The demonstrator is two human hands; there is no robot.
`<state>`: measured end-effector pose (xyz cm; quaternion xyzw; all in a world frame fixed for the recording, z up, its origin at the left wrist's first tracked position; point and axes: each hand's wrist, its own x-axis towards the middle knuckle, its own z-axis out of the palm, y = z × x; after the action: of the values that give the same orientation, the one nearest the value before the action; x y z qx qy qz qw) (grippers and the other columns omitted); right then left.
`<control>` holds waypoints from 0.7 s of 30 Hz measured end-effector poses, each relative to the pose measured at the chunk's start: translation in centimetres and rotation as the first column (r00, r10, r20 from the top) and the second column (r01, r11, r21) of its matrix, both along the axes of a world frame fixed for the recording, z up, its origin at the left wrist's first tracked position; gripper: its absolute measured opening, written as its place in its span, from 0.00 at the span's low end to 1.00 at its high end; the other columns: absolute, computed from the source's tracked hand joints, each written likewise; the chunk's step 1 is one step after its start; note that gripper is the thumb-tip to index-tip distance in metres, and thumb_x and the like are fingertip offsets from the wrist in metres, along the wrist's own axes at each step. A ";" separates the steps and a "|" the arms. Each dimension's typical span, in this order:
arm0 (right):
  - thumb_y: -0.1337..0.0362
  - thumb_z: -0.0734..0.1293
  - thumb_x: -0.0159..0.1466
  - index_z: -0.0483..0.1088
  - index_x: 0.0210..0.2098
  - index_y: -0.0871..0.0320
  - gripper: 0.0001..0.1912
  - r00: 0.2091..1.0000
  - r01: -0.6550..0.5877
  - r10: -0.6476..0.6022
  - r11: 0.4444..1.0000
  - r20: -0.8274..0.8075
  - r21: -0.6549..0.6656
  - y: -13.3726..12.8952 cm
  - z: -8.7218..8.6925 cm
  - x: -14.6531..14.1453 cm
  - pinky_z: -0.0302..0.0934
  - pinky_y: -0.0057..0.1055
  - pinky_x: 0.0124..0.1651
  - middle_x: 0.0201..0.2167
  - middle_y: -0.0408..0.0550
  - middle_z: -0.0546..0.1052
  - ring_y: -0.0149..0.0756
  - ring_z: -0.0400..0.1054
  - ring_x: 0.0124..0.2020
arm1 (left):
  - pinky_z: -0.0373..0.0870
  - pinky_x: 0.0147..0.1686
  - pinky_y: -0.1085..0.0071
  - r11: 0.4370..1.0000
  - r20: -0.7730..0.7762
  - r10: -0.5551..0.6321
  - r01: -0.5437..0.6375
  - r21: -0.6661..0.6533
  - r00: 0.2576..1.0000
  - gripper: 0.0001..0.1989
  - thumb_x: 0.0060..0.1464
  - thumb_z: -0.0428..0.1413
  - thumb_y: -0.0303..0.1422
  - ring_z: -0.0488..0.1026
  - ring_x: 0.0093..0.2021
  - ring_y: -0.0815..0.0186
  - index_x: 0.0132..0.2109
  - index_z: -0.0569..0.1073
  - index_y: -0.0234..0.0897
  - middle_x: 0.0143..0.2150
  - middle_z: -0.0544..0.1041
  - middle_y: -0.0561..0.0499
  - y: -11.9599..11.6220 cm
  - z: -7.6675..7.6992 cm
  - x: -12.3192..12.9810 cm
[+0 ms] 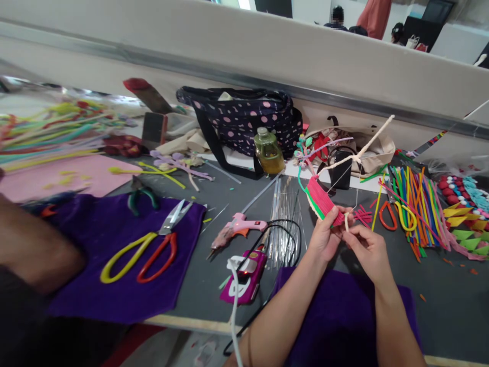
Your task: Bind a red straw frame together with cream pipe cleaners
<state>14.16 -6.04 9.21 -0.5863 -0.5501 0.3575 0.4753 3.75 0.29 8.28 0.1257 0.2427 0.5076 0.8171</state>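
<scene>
Pink-and-green piece (pixel 323 200) is up over the worktop (pixel 451 316), right of centre, between front and back edges. Your left hand (pixel 329 234) grips its lower end; right hand (pixel 369 250) pinches a cream strand (pixel 347 223). Room: grey surface from that hand toward the front edge. Obstacles: coloured stems (pixel 422 204) and scissors (pixel 396 205) right, glue gun (pixel 240 224) left.

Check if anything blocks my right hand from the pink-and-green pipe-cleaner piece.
Nothing visible does: your right hand is at a short cream stem close beside the pink-and-green pipe-cleaner piece, which your left hand holds.
</scene>
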 end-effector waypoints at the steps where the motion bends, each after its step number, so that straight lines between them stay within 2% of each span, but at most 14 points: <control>1: 0.55 0.66 0.61 0.73 0.29 0.58 0.12 0.999 -0.018 0.018 1.000 -0.034 -0.006 -0.1 0.1 0.2 0.60 0.25 0.31 0.25 0.42 0.72 0.29 0.64 0.26 | 0.72 0.34 0.72 1.000 -0.017 0.006 -0.006 0.012 1.000 0.16 0.43 0.66 0.40 0.74 0.29 0.70 0.31 0.73 0.33 0.33 0.77 0.50 0.0 0.0 0.0; 4: 0.55 0.68 0.59 0.73 0.30 0.58 0.11 0.979 -0.077 0.063 0.995 -0.194 -0.064 -0.2 0.4 0.9 0.56 0.23 0.26 0.22 0.40 0.71 0.27 0.61 0.23 | 0.68 0.28 0.75 0.998 -0.055 0.031 -0.029 0.051 0.998 0.19 0.41 0.66 0.44 0.69 0.25 0.74 0.29 0.73 0.32 0.29 0.73 0.54 0.1 0.0 0.1; 7: 0.55 0.70 0.57 0.73 0.33 0.58 0.12 0.941 -0.140 0.084 0.978 -0.328 -0.154 -0.3 0.7 1.7 0.50 0.21 0.21 0.19 0.39 0.69 0.24 0.57 0.18 | 0.62 0.23 0.77 0.993 -0.014 0.025 -0.023 0.114 1.000 0.21 0.40 0.66 0.46 0.63 0.23 0.76 0.27 0.70 0.32 0.26 0.67 0.56 0.2 -0.3 0.2; 10: 0.57 0.73 0.53 0.73 0.34 0.58 0.13 0.921 -0.214 0.125 0.954 -0.368 -0.211 -0.6 0.8 2.6 0.53 0.20 0.22 0.20 0.39 0.71 0.24 0.61 0.19 | 0.58 0.22 0.77 0.986 0.000 0.030 -0.030 0.165 1.000 0.22 0.40 0.66 0.47 0.60 0.23 0.76 0.25 0.68 0.32 0.25 0.65 0.55 0.4 -0.5 0.2; 13: 0.56 0.75 0.49 0.73 0.31 0.59 0.15 0.880 -0.305 0.195 0.931 -0.433 -0.200 -1.3 0.7 3.7 0.53 0.21 0.20 0.18 0.40 0.71 0.25 0.63 0.17 | 0.58 0.22 0.77 0.979 -0.041 0.079 -0.070 0.191 0.996 0.22 0.40 0.66 0.46 0.61 0.23 0.76 0.25 0.68 0.32 0.26 0.66 0.55 0.5 -0.4 0.2; 16: 0.49 0.75 0.46 0.70 0.28 0.59 0.21 0.787 -0.388 0.246 0.910 -0.565 -0.144 -2.2 0.2 4.8 0.42 0.19 0.13 0.12 0.38 0.66 0.22 0.54 0.09 | 0.58 0.23 0.77 0.970 -0.069 0.118 -0.100 0.220 0.991 0.20 0.42 0.65 0.44 0.61 0.23 0.76 0.25 0.68 0.32 0.26 0.67 0.55 0.5 -0.2 0.2; 19: 0.44 0.74 0.45 0.65 0.23 0.57 0.25 0.743 -0.364 0.239 0.928 -0.625 -0.078 -2.6 0.1 5.0 0.38 0.18 0.11 0.08 0.35 0.62 0.19 0.45 0.06 | 0.60 0.24 0.76 0.969 -0.124 0.131 -0.100 0.225 0.984 0.20 0.42 0.65 0.45 0.63 0.23 0.75 0.25 0.70 0.32 0.24 0.68 0.54 0.4 0.0 0.2; 21: 0.43 0.75 0.44 0.66 0.27 0.56 0.25 0.745 -0.303 0.193 0.951 -0.638 -0.066 -2.5 0.6 4.7 0.39 0.19 0.10 0.07 0.33 0.61 0.20 0.43 0.05 | 0.62 0.25 0.76 0.968 -0.169 0.139 -0.099 0.229 0.976 0.19 0.42 0.65 0.44 0.64 0.23 0.74 0.26 0.72 0.32 0.24 0.69 0.53 0.4 0.0 0.2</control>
<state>18.89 -8.55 9.80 -0.3932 -0.4030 0.6355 0.5283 3.94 0.66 8.27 0.2465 0.2669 0.5658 0.7402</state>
